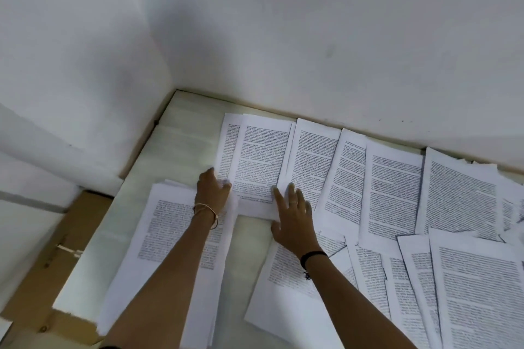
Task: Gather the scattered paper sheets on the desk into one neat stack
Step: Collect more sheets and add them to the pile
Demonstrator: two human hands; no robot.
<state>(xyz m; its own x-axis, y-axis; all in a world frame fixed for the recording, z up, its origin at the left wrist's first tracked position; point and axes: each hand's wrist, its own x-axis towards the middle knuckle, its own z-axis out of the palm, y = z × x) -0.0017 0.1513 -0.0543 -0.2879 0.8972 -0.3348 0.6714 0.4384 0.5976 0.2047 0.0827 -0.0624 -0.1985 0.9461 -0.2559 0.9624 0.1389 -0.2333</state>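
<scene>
Printed paper sheets lie spread over a pale desk [187, 133]. A gathered stack [170, 238] lies at the near left under my left forearm. My left hand [212, 190] reaches past it, and its curled fingers hold the lower left corner of a far sheet [261, 159]. My right hand [295, 215] lies flat with straight fingers across the lower right part of that sheet and the one beside it [314, 156]. More sheets [394, 190] fan out overlapping to the right. Another sheet [283, 286] lies under my right forearm.
White walls [283, 37] meet in a corner right behind the desk. A brown cardboard box [48, 272] sits beside the desk's left edge. Overlapping sheets [476, 286] cover the near right of the desk.
</scene>
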